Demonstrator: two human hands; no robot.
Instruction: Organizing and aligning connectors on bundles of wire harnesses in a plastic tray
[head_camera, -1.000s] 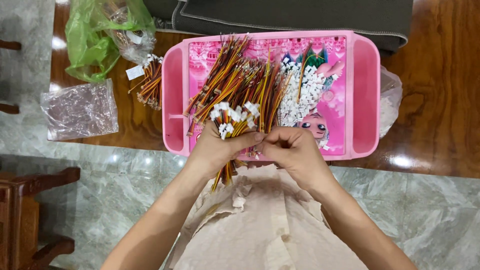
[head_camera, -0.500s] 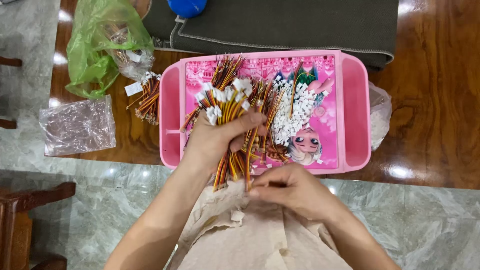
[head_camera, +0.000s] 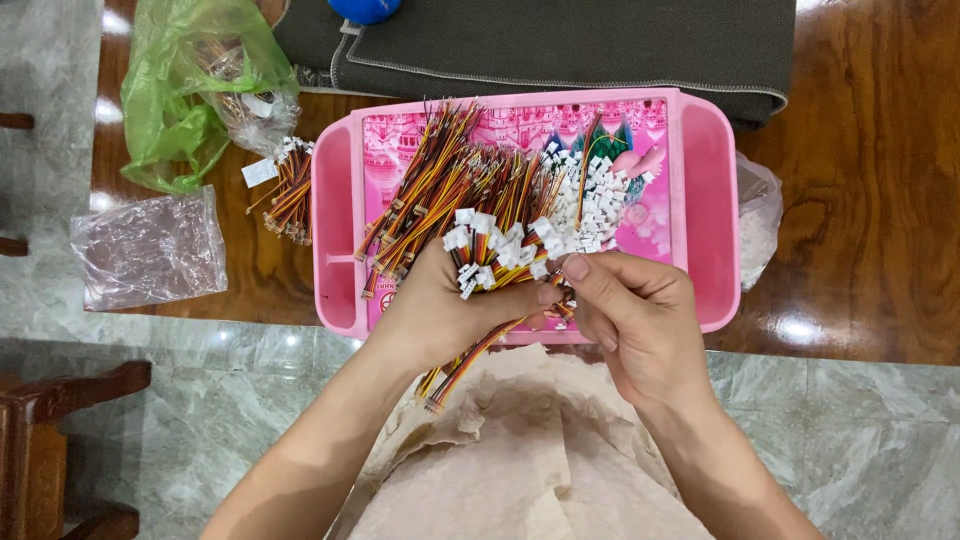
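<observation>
My left hand (head_camera: 440, 310) grips a bundle of short red, yellow and black wires with white connectors (head_camera: 495, 255) over the near edge of a pink tray (head_camera: 705, 200). The wire tails (head_camera: 455, 368) hang out below my fist. My right hand (head_camera: 635, 315) is beside it, thumb and forefinger pinched at the bundle's right side near the connectors. More loose wires (head_camera: 430, 185) and a heap of small white connector housings (head_camera: 600, 200) lie in the tray.
The tray stands on a brown wooden table (head_camera: 860, 200). A green plastic bag (head_camera: 180, 90), a small wire bundle (head_camera: 290, 195) and a clear plastic bag (head_camera: 150, 245) lie to the left. A dark mat (head_camera: 560, 40) lies behind. Beige cloth (head_camera: 520, 460) covers my lap.
My right hand has risen from below the tray edge to the bundle's right side. My left hand keeps holding the bundle, shifted slightly lower and right.
</observation>
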